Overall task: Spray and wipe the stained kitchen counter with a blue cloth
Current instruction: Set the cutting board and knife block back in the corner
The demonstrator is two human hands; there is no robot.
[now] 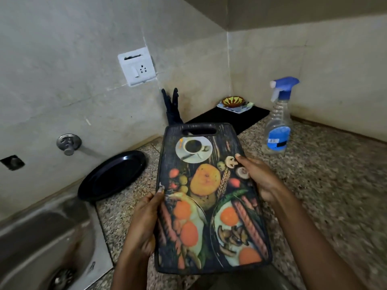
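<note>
A dark cutting board (pixel 207 197) printed with food pictures is held above the speckled granite counter (pixel 326 185), its handle slot pointing away from me. My left hand (pixel 144 225) grips its left edge and my right hand (pixel 257 176) grips its right edge. A clear spray bottle (pixel 278 122) with a blue trigger head and blue label stands upright on the counter to the right of the board, apart from both hands. No blue cloth is in view.
A black plate (pixel 113 176) lies on the counter by the wall, left of the board. A steel sink (pixel 46 243) fills the lower left, with a wall tap (pixel 68 144) above. Dark utensils (pixel 171 105) and a patterned bowl (pixel 233 101) sit in the far corner.
</note>
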